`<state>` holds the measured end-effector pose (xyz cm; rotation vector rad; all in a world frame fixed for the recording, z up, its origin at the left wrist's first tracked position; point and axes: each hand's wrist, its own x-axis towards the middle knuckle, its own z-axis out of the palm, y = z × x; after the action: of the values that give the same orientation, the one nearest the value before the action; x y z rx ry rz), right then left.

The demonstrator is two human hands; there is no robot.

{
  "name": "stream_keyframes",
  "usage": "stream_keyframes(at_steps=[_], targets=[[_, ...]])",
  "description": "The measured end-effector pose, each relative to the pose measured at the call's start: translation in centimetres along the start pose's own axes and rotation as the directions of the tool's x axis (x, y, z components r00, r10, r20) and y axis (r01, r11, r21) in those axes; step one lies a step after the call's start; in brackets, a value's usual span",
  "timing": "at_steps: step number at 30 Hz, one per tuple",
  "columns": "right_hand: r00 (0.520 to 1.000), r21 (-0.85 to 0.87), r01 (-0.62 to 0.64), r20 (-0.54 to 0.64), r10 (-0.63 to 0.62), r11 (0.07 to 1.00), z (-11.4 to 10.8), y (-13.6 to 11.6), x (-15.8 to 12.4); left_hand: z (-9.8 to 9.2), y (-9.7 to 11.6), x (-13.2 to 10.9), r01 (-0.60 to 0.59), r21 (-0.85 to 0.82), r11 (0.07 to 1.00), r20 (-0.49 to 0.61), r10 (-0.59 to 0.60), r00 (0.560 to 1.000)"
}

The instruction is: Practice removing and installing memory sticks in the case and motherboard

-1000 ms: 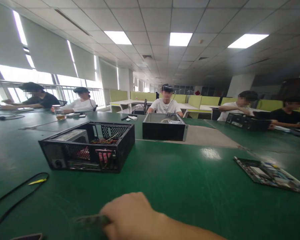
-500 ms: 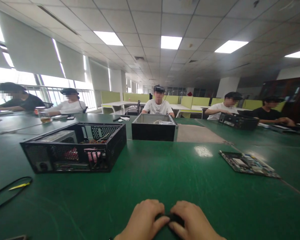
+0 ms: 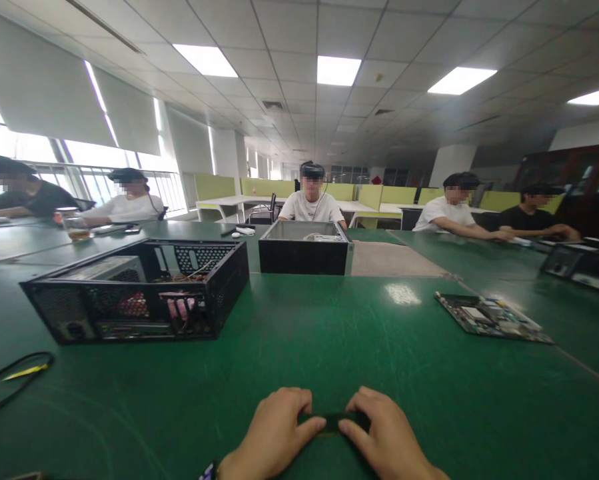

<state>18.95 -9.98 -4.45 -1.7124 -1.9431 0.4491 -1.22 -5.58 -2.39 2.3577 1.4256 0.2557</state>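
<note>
A thin dark RAM stick (image 3: 332, 423) with a gold-coloured lower edge spans the gap between my two hands, just above the green table. My left hand (image 3: 279, 427) pinches one end between thumb and curled fingers. At the other end, my right hand (image 3: 386, 430) grips it the same way. Both thumbs point inward, and the ends of the stick are hidden under my fingers. Off to the right, a bare motherboard (image 3: 494, 316) lies flat on the table.
An open black computer case (image 3: 232, 287) lies at the left; a second case (image 3: 304, 257) stands before a person (image 3: 312, 205) opposite. Another black case (image 3: 584, 270) is at the right edge. A black cable (image 3: 14, 393) with a yellow tag curls at left. Other people sit around the table.
My hands have drawn slightly apart, exposing more of the RAM stick between the thumbs. At the right, the co-worker's black case has shifted away towards the right edge.
</note>
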Motion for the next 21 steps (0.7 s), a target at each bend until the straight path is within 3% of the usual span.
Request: stream_keyframes(at_steps=[21], targets=[[1.000,0.011,-0.001,0.009,0.001,1.000,0.15,0.37,-0.24,0.14,-0.15,-0.01,0.007,-0.027,1.000,-0.009,-0.007,1.000]])
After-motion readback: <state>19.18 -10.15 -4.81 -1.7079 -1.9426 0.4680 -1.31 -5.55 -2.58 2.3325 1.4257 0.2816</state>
